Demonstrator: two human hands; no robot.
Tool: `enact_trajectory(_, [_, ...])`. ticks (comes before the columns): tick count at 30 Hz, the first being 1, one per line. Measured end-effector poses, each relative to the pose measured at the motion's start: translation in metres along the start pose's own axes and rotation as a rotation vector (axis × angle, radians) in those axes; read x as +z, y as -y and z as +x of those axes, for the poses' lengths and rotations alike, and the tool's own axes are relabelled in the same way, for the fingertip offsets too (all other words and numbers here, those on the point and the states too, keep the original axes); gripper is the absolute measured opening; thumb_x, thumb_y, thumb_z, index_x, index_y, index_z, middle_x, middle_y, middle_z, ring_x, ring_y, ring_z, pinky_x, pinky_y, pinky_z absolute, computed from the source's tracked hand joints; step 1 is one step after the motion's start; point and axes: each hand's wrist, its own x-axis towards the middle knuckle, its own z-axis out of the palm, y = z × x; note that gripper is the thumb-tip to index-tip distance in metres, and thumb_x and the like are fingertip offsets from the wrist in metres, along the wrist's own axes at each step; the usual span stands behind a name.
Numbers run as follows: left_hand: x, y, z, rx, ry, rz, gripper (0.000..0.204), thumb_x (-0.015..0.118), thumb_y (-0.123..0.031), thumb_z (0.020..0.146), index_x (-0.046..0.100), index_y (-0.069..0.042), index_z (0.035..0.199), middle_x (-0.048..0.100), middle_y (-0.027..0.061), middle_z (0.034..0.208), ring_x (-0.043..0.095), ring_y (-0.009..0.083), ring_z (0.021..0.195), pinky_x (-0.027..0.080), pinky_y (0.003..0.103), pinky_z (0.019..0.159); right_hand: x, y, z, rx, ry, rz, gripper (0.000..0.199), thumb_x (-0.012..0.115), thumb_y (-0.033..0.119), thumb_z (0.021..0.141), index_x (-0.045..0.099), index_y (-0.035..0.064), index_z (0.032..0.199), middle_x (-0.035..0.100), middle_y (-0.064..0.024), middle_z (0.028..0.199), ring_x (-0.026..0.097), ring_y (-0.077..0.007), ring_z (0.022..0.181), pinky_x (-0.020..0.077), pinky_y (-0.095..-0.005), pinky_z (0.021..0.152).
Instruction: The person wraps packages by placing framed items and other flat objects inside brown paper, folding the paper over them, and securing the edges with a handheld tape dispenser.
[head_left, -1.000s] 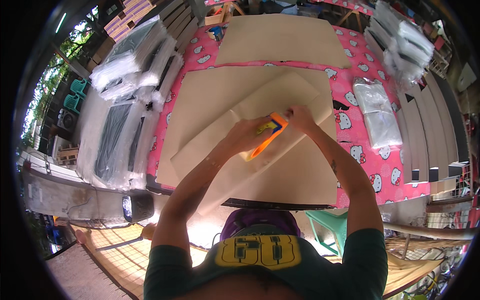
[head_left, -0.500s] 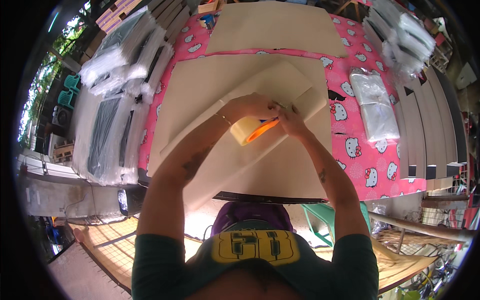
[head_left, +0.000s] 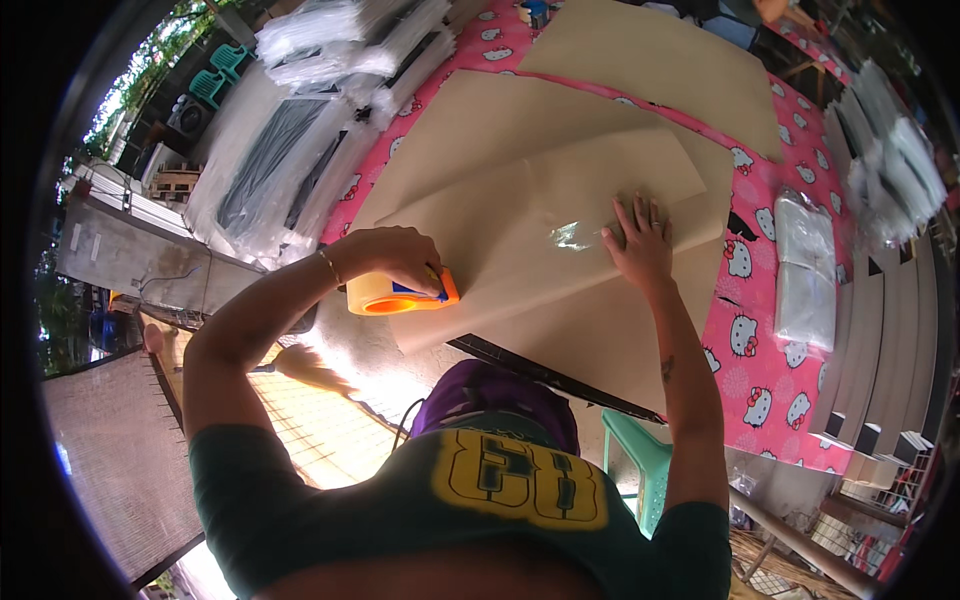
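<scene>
My left hand (head_left: 397,256) is closed around an orange tape dispenser (head_left: 452,290) with a wide roll of tape, held over the near left end of a folded brown paper wrap (head_left: 500,215). Flat on the wrap's right part lies my right hand (head_left: 641,243), its fingers spread. Between the hands, a shiny patch of clear tape (head_left: 568,235) catches light on the paper. Whatever lies inside the fold is hidden. Under the wrap is a large brown sheet (head_left: 440,125).
Another brown sheet (head_left: 660,65) covers the far part of the pink patterned table cover (head_left: 735,370). Clear plastic bags (head_left: 805,270) lie at the right. Plastic-wrapped stacks (head_left: 290,165) stand at the left, long boards (head_left: 890,360) at the right. A green stool (head_left: 640,465) is below the table's edge.
My left hand has moved left and nearer with the tape dispenser. My right hand has parted from it and now rests flat on the paper. The view has turned.
</scene>
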Motion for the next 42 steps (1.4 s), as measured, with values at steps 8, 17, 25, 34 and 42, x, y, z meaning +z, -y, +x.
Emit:
enact_trajectory(8, [-0.005,-0.031,0.042,-0.039,0.311,0.652,0.044,0.071,-0.05,0.071,0.075,-0.02,0.103,0.073,0.007,0.105,0.069,0.0301,0.096,0.055,0.042,0.08,0.002,-0.003,-0.003,-0.006,0.001,-0.012,0.063,0.044,0.058,0.096,0.037,0.027,0.152,0.031,-0.0117,0.159,0.026,-0.0392,0.146,0.0185,-0.063,0.116])
enact_trajectory(17, [0.028,0.153,0.02,-0.344,-0.778,0.053,0.05,0.063,-0.025,0.085,0.057,-0.023,0.134,0.064,0.0208,0.098,0.064,0.0395,0.096,0.052,0.052,0.077,0.007,0.032,-0.003,0.066,-0.008,0.036,0.075,0.053,0.051,0.094,0.027,0.0141,0.155,0.03,-0.0193,0.157,0.025,-0.0399,0.146,0.0195,-0.0614,0.116])
enact_trajectory(25, [0.095,0.238,0.135,-0.03,-0.962,-0.036,0.064,0.06,-0.015,0.089,0.041,-0.027,0.149,0.055,0.026,0.114,0.057,0.0446,0.103,0.042,0.054,0.096,0.018,0.272,-0.064,-0.572,-0.008,0.537,0.078,0.063,0.041,0.085,0.038,-0.001,0.145,0.04,-0.0229,0.149,0.034,-0.0348,0.142,0.0177,-0.0608,0.117])
enact_trajectory(34, [0.032,0.161,0.208,0.502,-0.765,-0.603,0.034,0.062,-0.029,0.094,0.067,-0.004,0.116,0.068,0.0156,0.102,0.064,0.0323,0.096,0.05,0.04,0.086,-0.014,-0.03,0.013,0.686,0.124,-0.07,0.074,0.039,0.053,0.1,0.024,0.0064,0.155,0.026,-0.0203,0.159,0.022,-0.0319,0.149,0.0178,-0.0549,0.118])
enact_trajectory(42, [0.036,0.163,0.191,0.335,-0.177,-1.172,0.051,0.061,-0.042,0.095,0.067,0.009,0.1,0.068,0.0083,0.081,0.065,0.014,0.072,0.051,0.032,0.063,0.055,0.249,-0.079,0.912,-0.72,1.649,0.063,0.053,0.02,0.102,0.021,0.0043,0.154,0.035,-0.0167,0.153,0.037,-0.0267,0.139,0.0326,-0.0379,0.114])
